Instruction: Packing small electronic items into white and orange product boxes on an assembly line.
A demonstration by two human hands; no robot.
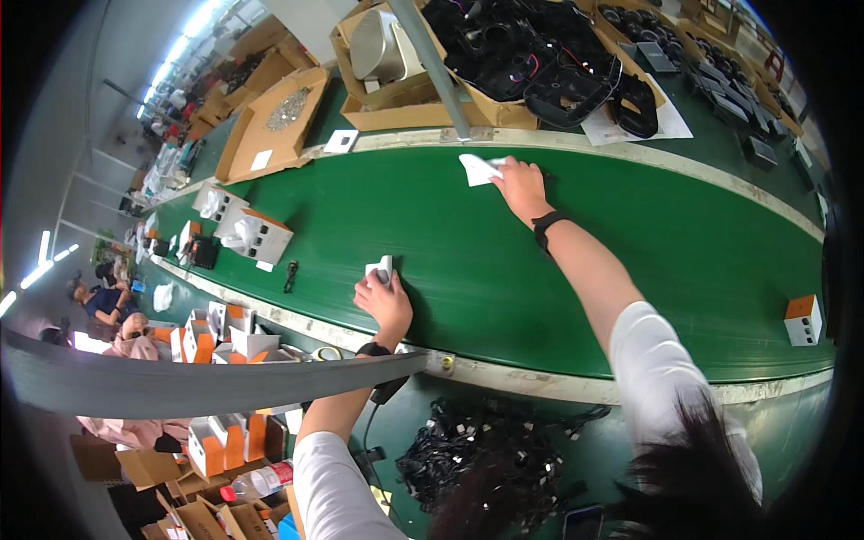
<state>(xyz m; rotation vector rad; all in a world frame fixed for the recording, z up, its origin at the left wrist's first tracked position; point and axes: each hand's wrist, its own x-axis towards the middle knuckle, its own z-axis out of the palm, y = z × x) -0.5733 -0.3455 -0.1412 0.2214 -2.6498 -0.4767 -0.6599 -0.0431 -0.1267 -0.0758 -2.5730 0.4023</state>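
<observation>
My left hand (387, 304) is closed around a small white-and-grey piece (384, 269) just above the green conveyor belt (423, 216); its exact kind I cannot make out. Farther off, near the belt's far edge, my right hand (522, 189) grips a folded white paper (478, 170) by its right end. To the left of my left hand a short black cable (291, 276) lies on the belt. Two opened white-and-orange boxes, one of them the nearer box (261, 236), stand on the belt at the left with plastic wrapping in them.
A grey metal bar (216, 385) crosses in front at the lower left. Black cables (486, 459) lie heaped on the near table. Beyond the belt are a flat carton (270, 121) and black plastic housings (558, 63). One closed box (803, 320) stands far right. People sit at the left.
</observation>
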